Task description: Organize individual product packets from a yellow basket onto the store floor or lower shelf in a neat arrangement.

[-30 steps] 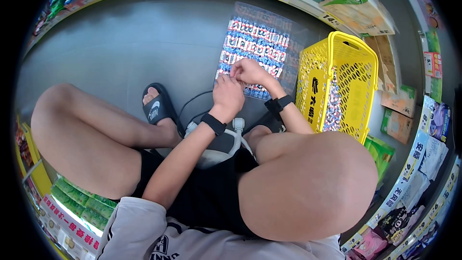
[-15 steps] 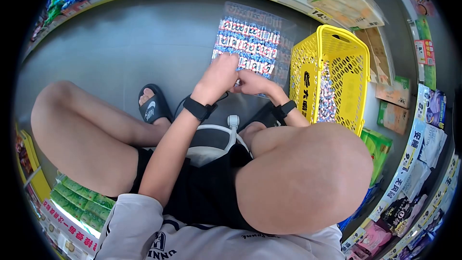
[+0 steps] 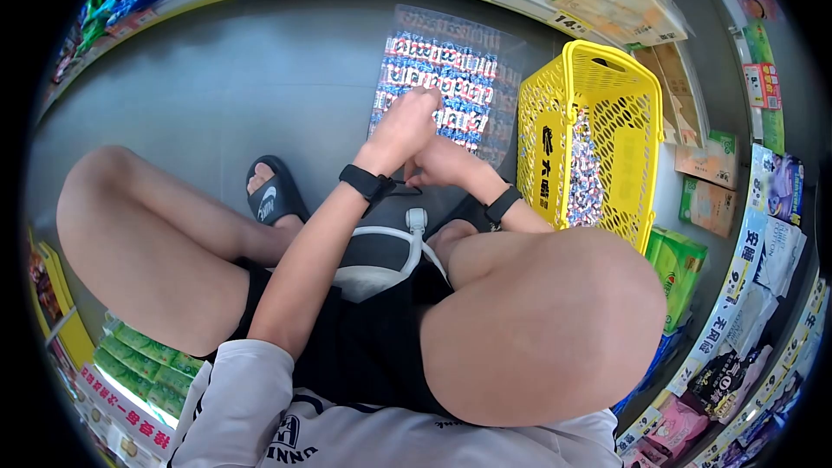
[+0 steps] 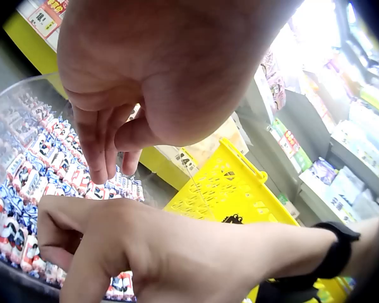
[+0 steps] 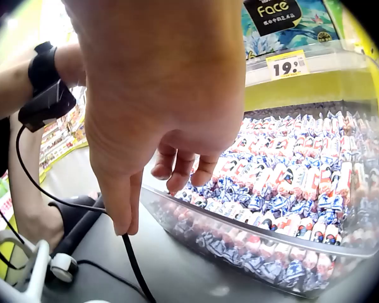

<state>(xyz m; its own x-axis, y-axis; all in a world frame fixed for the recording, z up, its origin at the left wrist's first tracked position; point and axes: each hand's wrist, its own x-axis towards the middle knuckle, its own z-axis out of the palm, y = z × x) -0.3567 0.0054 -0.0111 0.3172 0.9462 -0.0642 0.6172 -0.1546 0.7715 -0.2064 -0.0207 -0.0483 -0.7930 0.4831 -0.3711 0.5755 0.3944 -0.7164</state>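
Observation:
A clear plastic box (image 3: 511, 39) stands on the floor, filled with rows of wrapped candies (image 3: 442, 56) in red, white and blue. Over its near part is my left hand (image 3: 403, 126), fingers pointing down among the rows; the left wrist view shows them fairly straight, with nothing visible between them. Just below it, at the box's near edge, my right hand (image 3: 446, 162) pinches a thin black cable (image 5: 138, 268) between thumb and forefinger. That cable runs up to the black device (image 5: 47, 107) on the left wrist. The right hand's other fingers are loosely bent.
Right of the box stands a yellow shopping basket (image 3: 542, 134) with many similar candies (image 3: 585, 178) inside. A white-framed stool (image 3: 416, 225) is between my legs, and a slippered foot (image 3: 273, 195) rests on the left. Shelves with tissue packs (image 3: 615, 0) curve round the back and right.
My hands were together at the box's near left. The left hand has moved forward over the candy rows; the right has drawn back and pinches the cable. The view has shifted slightly.

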